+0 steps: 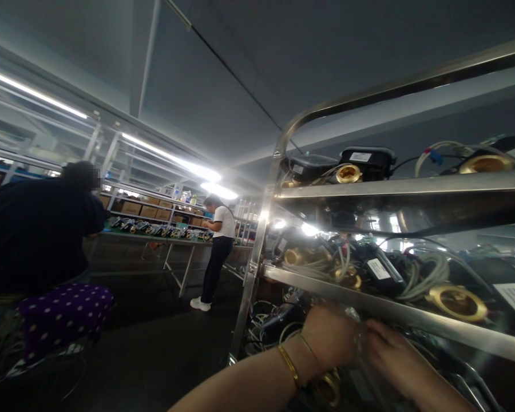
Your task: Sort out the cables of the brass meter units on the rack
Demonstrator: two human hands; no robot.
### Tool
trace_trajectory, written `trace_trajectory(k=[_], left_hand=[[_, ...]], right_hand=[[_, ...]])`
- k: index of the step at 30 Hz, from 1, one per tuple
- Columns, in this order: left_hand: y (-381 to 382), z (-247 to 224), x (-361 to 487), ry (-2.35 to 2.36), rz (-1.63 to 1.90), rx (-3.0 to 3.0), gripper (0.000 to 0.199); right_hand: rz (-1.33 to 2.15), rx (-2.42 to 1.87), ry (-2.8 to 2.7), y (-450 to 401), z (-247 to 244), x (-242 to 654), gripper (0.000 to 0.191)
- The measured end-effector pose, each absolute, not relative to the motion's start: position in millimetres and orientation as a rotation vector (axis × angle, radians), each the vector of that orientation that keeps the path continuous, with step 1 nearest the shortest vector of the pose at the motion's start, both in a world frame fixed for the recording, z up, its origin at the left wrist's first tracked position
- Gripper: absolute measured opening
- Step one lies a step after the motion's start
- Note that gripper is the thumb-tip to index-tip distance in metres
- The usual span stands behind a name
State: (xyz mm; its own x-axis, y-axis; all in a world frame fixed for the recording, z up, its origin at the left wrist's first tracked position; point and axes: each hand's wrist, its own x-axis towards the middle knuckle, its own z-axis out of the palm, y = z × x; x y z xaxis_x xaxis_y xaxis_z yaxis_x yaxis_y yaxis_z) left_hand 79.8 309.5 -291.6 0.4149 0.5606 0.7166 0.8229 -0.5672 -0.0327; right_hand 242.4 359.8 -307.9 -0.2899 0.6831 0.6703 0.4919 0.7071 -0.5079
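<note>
Blurred, shiny, clear plastic-like film (359,339) shows between the bare left hand (329,336) and bare right hand (392,356) at five o'clock. I cannot tell whether either hand's fingers pinch it.

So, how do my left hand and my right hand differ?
Your left hand wears a gold-coloured bangle and a thin bracelet; your right hand shows none. The left hand reaches in from lower left, the right hand from lower right. Both are blurred and close together.
</note>
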Motion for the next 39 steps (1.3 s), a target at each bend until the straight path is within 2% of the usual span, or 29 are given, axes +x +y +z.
trace_trajectory(k=[3,8,11,13,16,18,19,21,26,29,32,36,39], left_hand=[[311,-293,79,-1.233,-0.934,-2.302,0.020],[313,-281,71,-1.398,-0.915,-2.392,0.021],[310,-279,69,-1.377,-0.927,-2.372,0.020],[308,-283,71,-1.344,-0.910,-2.325,0.020],[309,-291,75,-1.254,-0.876,-2.286,0.018],[314,-295,76,-1.214,-0.898,-2.282,0.019],[316,-296,76,-1.221,-0.919,-2.288,0.020],[322,-296,73,-1.302,-0.954,-2.325,0.022],[333,-293,63,-1.491,-1.031,-2.478,0.025],[337,-295,62,-1.431,-1.033,-2.485,0.024],[336,-301,67,-1.325,-1.026,-2.397,0.022],[334,-306,74,-1.197,-1.127,-2.353,0.023],[335,-307,74,-1.230,-1.205,-2.410,0.026]], right_hand=[[0.342,-0.942,-1.988,361,-311,242,0.031],[-0.306,-1.160,-2.237,344,-300,253,0.051],[-0.474,-1.145,-2.307,343,-296,254,0.052],[-0.347,-1.050,-2.261,348,-299,250,0.045],[0.234,-0.909,-2.064,362,-309,239,0.030],[0.593,-0.942,-1.903,369,-315,235,0.032],[0.654,-0.976,-1.860,370,-317,234,0.035],[0.522,-0.996,-1.893,365,-316,237,0.037],[-0.155,-1.069,-2.164,332,-300,242,0.033],[-0.343,-1.209,-2.263,323,-293,236,0.034],[-0.100,-1.170,-2.206,322,-289,226,0.023],[0.638,-1.240,-1.964,319,-286,218,0.020],[0.837,-1.292,-1.866,317,-284,217,0.020]])
